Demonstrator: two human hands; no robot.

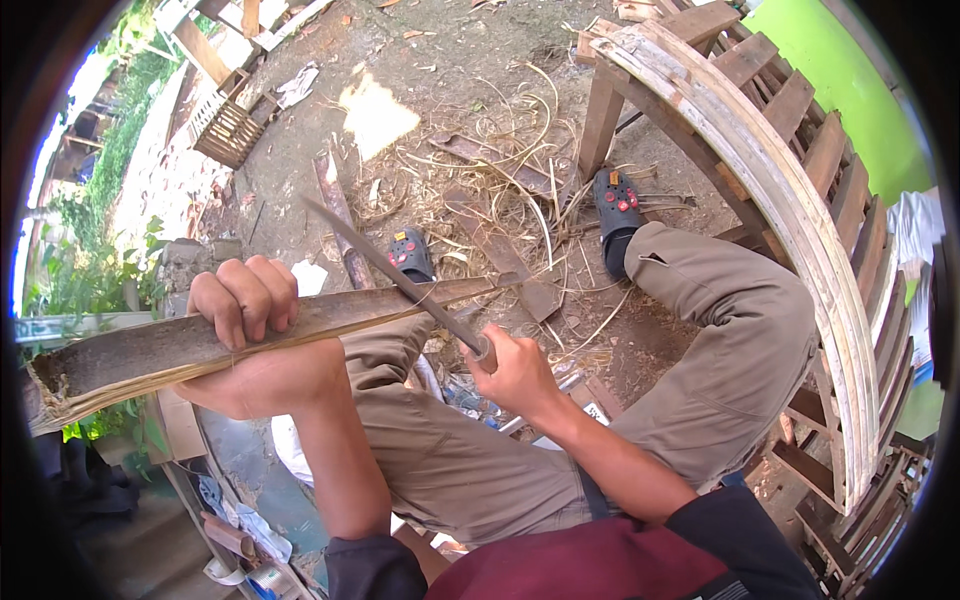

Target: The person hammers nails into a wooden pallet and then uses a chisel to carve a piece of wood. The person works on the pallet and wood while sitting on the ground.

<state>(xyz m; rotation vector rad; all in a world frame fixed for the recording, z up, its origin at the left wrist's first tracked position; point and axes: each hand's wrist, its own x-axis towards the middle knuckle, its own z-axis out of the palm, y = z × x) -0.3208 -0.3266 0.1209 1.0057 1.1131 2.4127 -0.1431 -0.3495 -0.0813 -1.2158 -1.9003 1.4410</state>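
My left hand (270,375) is wrapped around a long split bamboo piece (125,355), fingers over its upper edge. The bamboo slants across my lap, its broad frayed end at the far left and its thin end pointing right. In my right hand (518,372) is the handle of a machete (372,252). Its long dark blade reaches up and left, crossing the bamboo near its narrow part. Whether the blade's edge touches the bamboo I cannot tell. My right fingers are closed on the handle, which is mostly hidden.
Pale curled shavings (500,150) and bamboo pieces (490,235) litter the dirt ground between my dark clogs (618,200). A slatted wooden bench (760,150) stands on my right. A wooden crate (228,130) lies at the far left, with plants (75,280) beyond the bamboo.
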